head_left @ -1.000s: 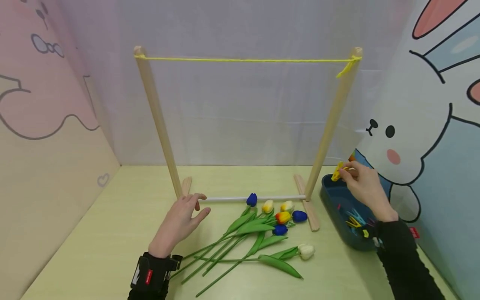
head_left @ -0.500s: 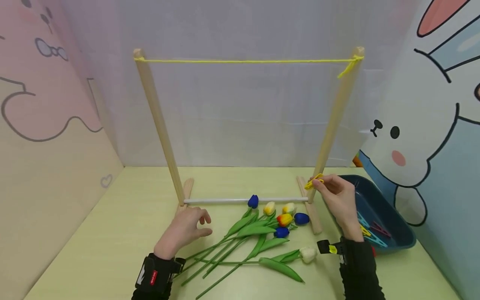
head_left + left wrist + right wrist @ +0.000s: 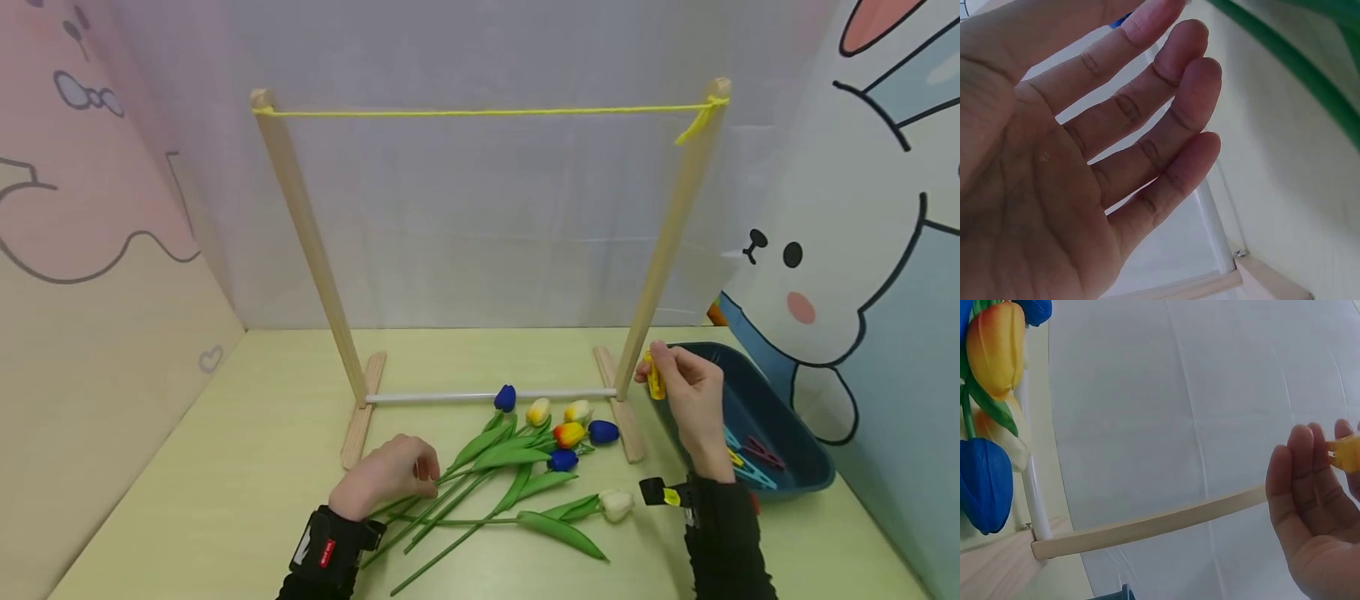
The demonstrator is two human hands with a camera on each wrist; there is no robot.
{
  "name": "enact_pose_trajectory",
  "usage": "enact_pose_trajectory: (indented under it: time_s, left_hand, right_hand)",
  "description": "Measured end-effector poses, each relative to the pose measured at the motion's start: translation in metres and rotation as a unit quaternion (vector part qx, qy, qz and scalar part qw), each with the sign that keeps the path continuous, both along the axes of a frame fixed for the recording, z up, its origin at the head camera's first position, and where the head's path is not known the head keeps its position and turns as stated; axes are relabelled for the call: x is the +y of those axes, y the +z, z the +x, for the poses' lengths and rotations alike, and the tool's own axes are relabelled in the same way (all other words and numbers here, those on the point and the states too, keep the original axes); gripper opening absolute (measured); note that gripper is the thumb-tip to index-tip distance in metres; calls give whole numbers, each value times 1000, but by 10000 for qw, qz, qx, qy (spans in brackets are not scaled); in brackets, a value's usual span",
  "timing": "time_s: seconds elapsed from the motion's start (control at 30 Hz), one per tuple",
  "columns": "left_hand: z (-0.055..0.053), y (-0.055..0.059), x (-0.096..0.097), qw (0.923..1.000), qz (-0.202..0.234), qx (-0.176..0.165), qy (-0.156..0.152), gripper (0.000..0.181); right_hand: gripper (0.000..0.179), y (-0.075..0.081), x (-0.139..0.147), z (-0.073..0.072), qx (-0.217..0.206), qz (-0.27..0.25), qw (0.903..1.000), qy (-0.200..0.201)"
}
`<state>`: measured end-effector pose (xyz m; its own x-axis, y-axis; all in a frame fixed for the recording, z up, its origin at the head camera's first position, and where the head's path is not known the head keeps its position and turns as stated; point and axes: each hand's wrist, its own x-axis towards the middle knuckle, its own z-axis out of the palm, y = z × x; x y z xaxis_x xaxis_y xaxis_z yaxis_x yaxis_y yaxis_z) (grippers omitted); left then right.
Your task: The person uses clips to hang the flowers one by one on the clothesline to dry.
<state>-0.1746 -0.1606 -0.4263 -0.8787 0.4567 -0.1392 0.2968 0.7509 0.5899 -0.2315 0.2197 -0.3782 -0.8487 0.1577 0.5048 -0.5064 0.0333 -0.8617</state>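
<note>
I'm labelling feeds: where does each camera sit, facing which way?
Head: worn on the head, facing forward and down at tulips; left hand, right hand, sleeves show.
Left wrist: worn there, facing palm, fingers and tulip greenery.
Right wrist: worn there, facing fingers, tulips and a wooden post.
Shared by head and right wrist: the yellow clip.

Desk (image 3: 225, 433): pale yellow top
Tulips (image 3: 510, 457): loosely piled in the middle
Wooden frame (image 3: 312, 250): standing upright behind them
Dark blue tub (image 3: 742, 392): right side

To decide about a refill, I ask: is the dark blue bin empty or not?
Not empty: blue, dark pink and yellow clips lie inside the bin; the right hand hides part of it.
</note>
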Motion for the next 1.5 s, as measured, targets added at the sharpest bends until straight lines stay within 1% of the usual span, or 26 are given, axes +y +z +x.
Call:
enact_pose_trajectory:
  time_s: [0.1, 0.2, 0.27, 0.33, 0.47, 0.63, 0.8, 0.9, 1.0, 1.1, 1.23, 1.33, 1.5]
  left_hand:
    - [1, -2, 1, 9999, 41, -89, 60, 12]
    - [3, -3, 0, 9994, -81, -107, 310, 13]
    - [3, -4, 0, 9987, -201, -104, 465, 14]
    - [3, -4, -1, 9980, -285, -122, 548, 14]
    - [3, -5, -2, 9974, -299, -188, 624, 14]
    - [2, -6, -3, 9973, -303, -130, 659, 15]
    - [1, -6, -5, 9979, -361, 112, 530, 15]
    - [1, -5, -7, 9979, -384, 312, 423, 15]
    - [2, -4, -10, 9978, -355, 390, 392, 13]
    - [1, -1, -11, 9978, -313, 428, 397, 12]
    - [1, 1, -12, 9973, -327, 495, 432, 13]
    - [1, 1, -14, 9962, -343, 659, 463, 13]
    - [1, 2, -16, 9926, -372, 996, 579, 13]
  right_hand:
    - [22, 0, -2, -1, -22, -15, 10000, 7]
    - [13, -1, -2, 0, -50, -146, 9999, 29]
    - [13, -1, -2, 0, -111, -185, 9998, 31]
    - [18, -1, -2, 0, -175, -183, 9997, 66]
    - [26, 0, -1, 0, -228, -113, 9994, 249]
    - [23, -1, 0, -2, -176, 19, 9987, 483]
    - [18, -2, 1, 0, -163, 119, 9978, 629]
    - [21, -2, 1, 0, -171, 50, 9979, 628]
    - [26, -3, 2, -1, -165, -92, 9979, 615]
    - [30, -4, 2, -2, -113, -184, 9975, 674]
    - [29, -6, 3, -2, 6, -97, 9963, 851]
    - [30, -8, 4, -2, 111, 21, 9957, 923]
    - [33, -9, 2, -2, 174, 153, 9963, 833]
